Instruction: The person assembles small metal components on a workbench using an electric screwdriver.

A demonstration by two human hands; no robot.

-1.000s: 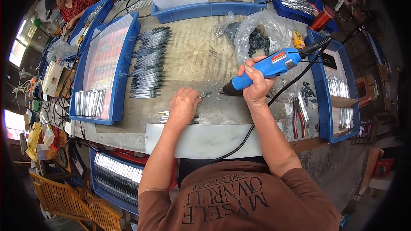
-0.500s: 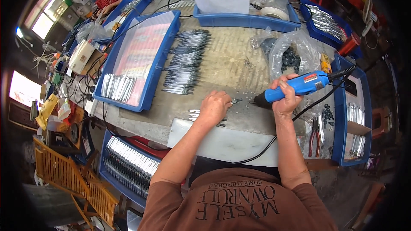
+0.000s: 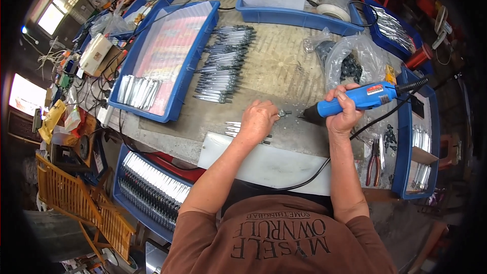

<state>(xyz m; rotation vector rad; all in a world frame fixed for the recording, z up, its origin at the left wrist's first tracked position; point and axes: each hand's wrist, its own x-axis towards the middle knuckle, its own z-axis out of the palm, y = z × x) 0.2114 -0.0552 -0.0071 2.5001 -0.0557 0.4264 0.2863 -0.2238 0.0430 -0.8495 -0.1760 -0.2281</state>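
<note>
My right hand [image 3: 346,113] is wrapped around a blue electric screwdriver [image 3: 359,98], held roughly level with its dark nose pointing left. From its rear end runs a black cable. My left hand [image 3: 259,121] is closed on a slim silver piece with a dark end [image 3: 285,113], whose end sticks out toward the driver's nose. A small gap shows between the two; the bit's exact place is too small to tell. Beside and partly under my left wrist lie a few similar slim silver pieces [image 3: 233,128]. Tiny bits are scattered on the table near the driver's nose.
Rows of slim silver-and-dark pieces [image 3: 223,66] lie beyond my left hand, beside a blue tray [image 3: 177,102]. A clear bag of black parts [image 3: 374,63] stands beyond the driver. Red-handled pliers [image 3: 374,165] lie near a right-hand blue tray [image 3: 403,167]. Another person works at far left.
The whole view has shifted slightly. Both hands keep their grips, and the end of the slim piece is a little closer to the driver's nose.
</note>
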